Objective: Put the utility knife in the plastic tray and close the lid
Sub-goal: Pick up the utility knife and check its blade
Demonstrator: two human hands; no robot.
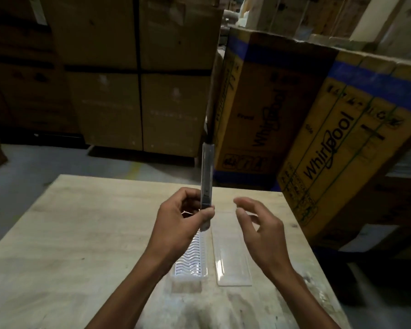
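Note:
My left hand [184,216] grips the lower end of a long grey utility knife [207,176], which stands nearly upright above the table. Below it lies an open clear plastic tray [192,262] with a ribbed white insert. The tray's flat transparent lid [231,255] lies beside it on the right, folded open. My right hand [259,226] hovers above the lid's far end with its fingers apart and nothing in them. The tray's far end is hidden behind my left hand.
The tray rests on a pale wooden table [69,245] whose far edge and right edge are close. Large yellow-and-blue cardboard boxes [330,143] stand to the right, and brown cartons [133,74] are stacked behind on a grey floor.

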